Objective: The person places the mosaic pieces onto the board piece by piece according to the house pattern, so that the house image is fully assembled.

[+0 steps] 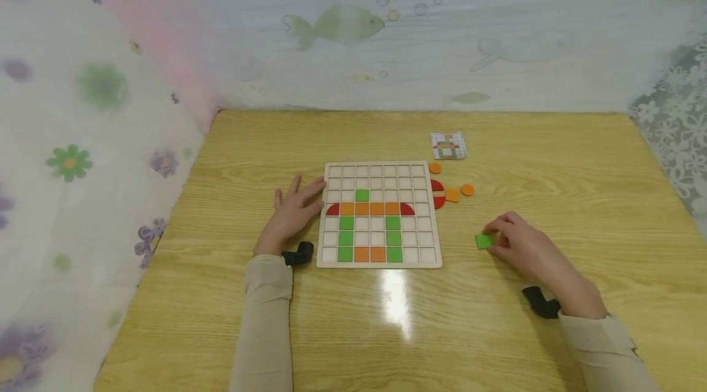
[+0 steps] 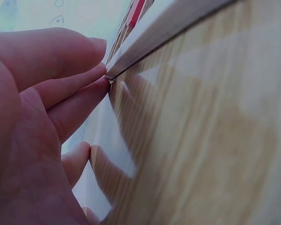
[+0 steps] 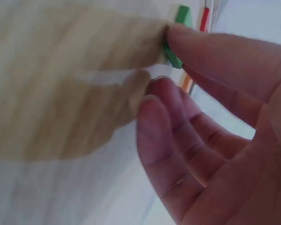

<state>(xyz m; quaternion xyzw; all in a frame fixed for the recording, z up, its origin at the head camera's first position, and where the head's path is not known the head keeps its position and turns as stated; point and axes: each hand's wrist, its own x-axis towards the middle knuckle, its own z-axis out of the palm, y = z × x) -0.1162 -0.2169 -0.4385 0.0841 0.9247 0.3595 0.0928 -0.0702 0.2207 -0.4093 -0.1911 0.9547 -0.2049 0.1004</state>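
Observation:
A wooden grid board lies on the table, with green, orange and red tiles in some of its cells. A lone green square sits above the orange row. My left hand rests beside the board, fingers extended; in the left wrist view its fingertips touch the board's edge. Over to the right of the board, my right hand pinches a green square tile between thumb and fingers. The right wrist view shows this tile by the thumb tip, close to the table.
Beside the board's right edge lie two red quarter-round pieces, an orange square and two orange discs. A small pattern card lies behind them. Patterned cloth borders the wooden table.

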